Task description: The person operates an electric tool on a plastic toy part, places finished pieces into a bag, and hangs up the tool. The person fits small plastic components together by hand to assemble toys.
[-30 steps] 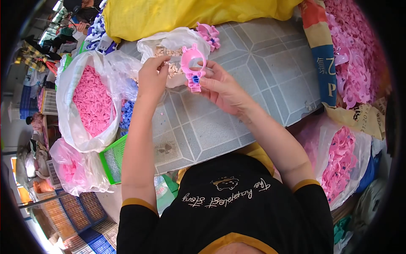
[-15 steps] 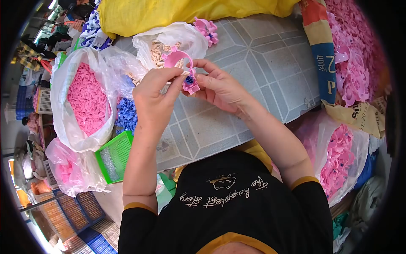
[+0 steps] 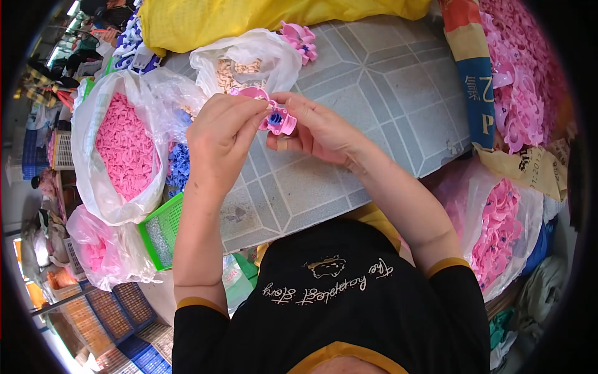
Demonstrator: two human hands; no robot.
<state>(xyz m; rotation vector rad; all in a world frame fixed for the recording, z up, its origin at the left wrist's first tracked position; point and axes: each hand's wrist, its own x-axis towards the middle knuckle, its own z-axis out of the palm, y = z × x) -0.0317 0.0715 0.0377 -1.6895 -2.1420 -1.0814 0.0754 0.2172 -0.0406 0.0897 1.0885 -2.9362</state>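
Observation:
A pink plastic part [image 3: 285, 123] with a curved band and a dark blue insert is held over the tiled table. My right hand [image 3: 321, 129] grips it from the right, thumb on top and fingers beneath. My left hand [image 3: 227, 124] is pinched closed at the part's left side, thumb and forefinger against it near the blue insert. A tiny pale bit shows at those fingertips, too small to make out. Just beyond the hands lies an open white plastic bag [image 3: 283, 53] with small beige pieces [image 3: 227, 76].
Finished-looking pink parts [image 3: 300, 42] lie beside the white bag. At left stand a sack of pink pieces [image 3: 128, 146], blue pieces [image 3: 178, 165] and a green basket [image 3: 163, 227]. Pink parts [image 3: 498, 230] fill a bag at right. Yellow cloth [image 3: 280, 22] covers the far edge.
The pink part has turned in my hands, so its band now lies flatter and its blue insert faces up more. My left hand has shifted slightly left and up.

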